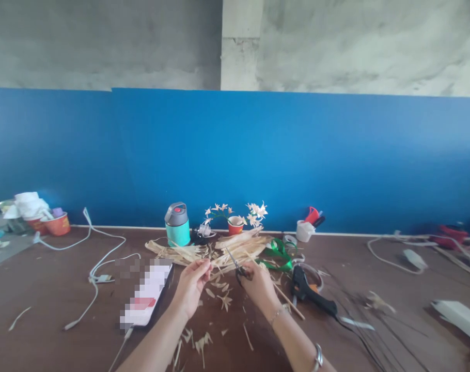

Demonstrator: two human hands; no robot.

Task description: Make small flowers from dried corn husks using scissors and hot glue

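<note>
My left hand (pixel 194 284) is closed in a pinch, with a small strip of pale dried husk (pixel 213 262) at its fingertips. In my right hand (pixel 260 287) is a pair of dark-handled scissors (pixel 238 267), the blades pointing up and left toward the left hand. Just beyond both hands lies a heap of dried husks (pixel 238 242). Cut petal-shaped pieces (pixel 224 300) are scattered on the brown table between my forearms. A thin pale stick (pixel 291 304) lies beside my right wrist.
A phone (pixel 147 297) with a cable lies left. Behind stand a teal flask (pixel 177 225) and a red cup (pixel 235 225) amid pale husk flowers (pixel 257 211). Rightward are green ribbon (pixel 283 258), a black glue gun (pixel 312 293) and a white cup (pixel 304 232). A blue partition (pixel 297 155) closes the back.
</note>
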